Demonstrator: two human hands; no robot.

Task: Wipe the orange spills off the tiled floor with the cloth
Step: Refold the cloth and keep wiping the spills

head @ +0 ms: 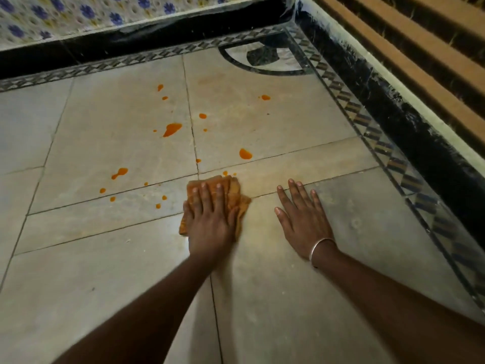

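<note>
From my remote seat I read the floor (78, 271) from the left: most of the orange spills (172, 129) lie scattered on the pale tiles ahead and to the left of the hands, the nearest drops (160, 202) just beside the cloth's left edge, so I judge the wiping has far to go. The cloth (233, 191) sits bunched at a meeting of grout lines, near the low edge of the spatter, likely so the strokes can work outward into it. The left hand (210, 219) lies flat on top of it, fingers spread and pressing down, not pinching; the arm reaches straight out from the lower left, which suits pushing forward. To its right, apart from the cloth, the right hand (304, 219) rests palm-down on bare tile, fingers splayed, holding nothing; I take it as a brace for the body's weight. A thin bangle (321, 246) circles that wrist
</note>
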